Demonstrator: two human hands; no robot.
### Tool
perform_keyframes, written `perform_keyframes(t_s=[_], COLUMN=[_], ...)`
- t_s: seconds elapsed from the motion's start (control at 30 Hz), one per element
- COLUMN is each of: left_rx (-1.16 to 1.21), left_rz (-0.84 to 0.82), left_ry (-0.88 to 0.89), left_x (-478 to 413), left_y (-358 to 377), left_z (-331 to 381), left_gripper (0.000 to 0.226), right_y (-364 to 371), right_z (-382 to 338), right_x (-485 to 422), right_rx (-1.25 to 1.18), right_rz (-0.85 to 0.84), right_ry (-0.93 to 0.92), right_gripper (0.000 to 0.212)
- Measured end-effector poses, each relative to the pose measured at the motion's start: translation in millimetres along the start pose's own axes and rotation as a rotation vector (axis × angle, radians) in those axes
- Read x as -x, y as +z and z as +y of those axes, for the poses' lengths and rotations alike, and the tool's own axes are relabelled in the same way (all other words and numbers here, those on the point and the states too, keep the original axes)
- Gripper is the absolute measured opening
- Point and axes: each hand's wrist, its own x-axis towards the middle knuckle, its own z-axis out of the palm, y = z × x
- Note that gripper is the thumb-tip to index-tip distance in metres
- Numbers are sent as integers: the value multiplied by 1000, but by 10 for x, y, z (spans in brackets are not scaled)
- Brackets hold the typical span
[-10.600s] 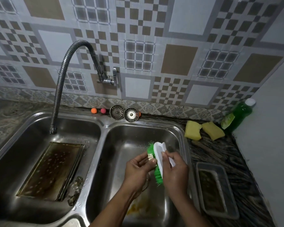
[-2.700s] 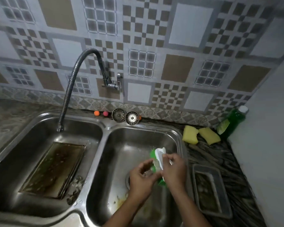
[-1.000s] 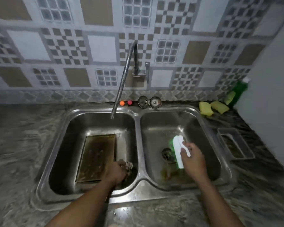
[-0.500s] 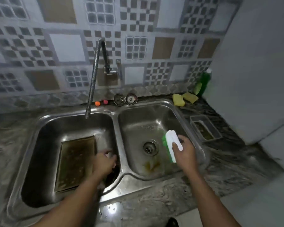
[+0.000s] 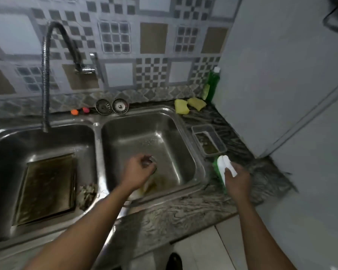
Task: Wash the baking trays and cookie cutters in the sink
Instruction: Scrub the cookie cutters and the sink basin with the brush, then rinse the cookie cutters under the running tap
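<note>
A dirty, browned baking tray (image 5: 47, 184) lies flat in the left basin of the steel sink (image 5: 98, 137). A heap of small metal cookie cutters (image 5: 87, 191) sits at the tray's right corner. My left hand (image 5: 139, 171) hangs over the right basin near the drain, its fingers curled round a small shiny piece that looks like a cookie cutter; motion blur hides its shape. My right hand (image 5: 237, 181) grips a scrub brush (image 5: 221, 165) with a white handle and green bristles, over the counter just right of the sink. A second, smaller dirty tray (image 5: 209, 142) stands on the counter.
A flexible faucet (image 5: 45, 75) arches over the left basin. Two strainers (image 5: 112, 106) lean at the back rim. Two yellow sponges (image 5: 189, 105) and a green soap bottle (image 5: 212, 84) stand back right. A white appliance (image 5: 281, 94) bounds the counter's right side.
My left hand left the cutter heap in the left basin and crossed into the right basin. My right hand carried the brush out of the right basin, over the counter.
</note>
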Motion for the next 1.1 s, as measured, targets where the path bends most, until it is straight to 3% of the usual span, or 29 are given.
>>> perform_keyframes(t_s=[0.17,0.43,0.6,0.7,0.77,0.97,1.1], left_rx=[-43,-52,-8,47,42,-102,-118], left_rz=[-35,44,50,88,135,326,442], left_ry=[-29,-72,-112,-154,-183,-282,-366], left_x=[-64,-120,-132,-112,-65,284,526], left_y=[476,801,821,706,561,-258,-837], left_z=[111,273,300,241,188,-149,-418], left_gripper=[41,39,44,52,37,38,33], right_y=[-62,-60,-101,58,252,1102,1621], right_z=[234,388,298,19,-252,-1050,-1521], right_x=[-347,-664,-747,-730,-658,-186,278], right_rx=[6,154,246,234,175,87,34], right_rz=[-100,-265,-157,-162,-177,-429,-554], right_ry=[-43,-107,-208,-294,-362,-525,-573], right_gripper=[32,34,42,34,32,45,33])
